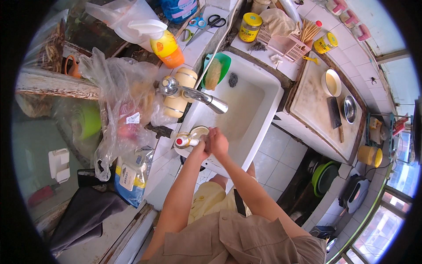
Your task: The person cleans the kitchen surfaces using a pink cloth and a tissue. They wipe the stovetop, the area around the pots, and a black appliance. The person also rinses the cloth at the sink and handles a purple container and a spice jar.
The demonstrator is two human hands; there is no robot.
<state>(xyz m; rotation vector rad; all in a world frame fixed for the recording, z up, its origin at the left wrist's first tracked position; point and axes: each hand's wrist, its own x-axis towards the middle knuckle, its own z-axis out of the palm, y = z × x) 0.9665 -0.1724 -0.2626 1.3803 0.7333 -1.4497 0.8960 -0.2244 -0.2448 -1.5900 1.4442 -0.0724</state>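
Note:
Over the near left corner of a white ceramic sink [268, 99], my left hand [204, 149] and my right hand [218, 142] are pressed together. Their fingers overlap, and whether anything lies between them is hidden. Just left of them is a white plastic tap [191, 142] with a red cap. A round, pale dish-like item [199, 130] shows partly behind the tap and fingers. Farther along, a chrome faucet [214, 103] reaches over the basin. A green plastic scoop [225, 64] holding a loofah [213, 74] and a dark wire scourer [233, 80] sit at the sink's far end.
On the right, a cutting board [306, 95] bears a cleaver [334, 114], a metal bowl [349, 109] and a white bowl [331, 82]. Leftward are a plastic bag [115, 82], an orange spray bottle [168, 49] and black-handled scissors [216, 21]. A yellow-lidded jar [250, 28] stands behind the sink.

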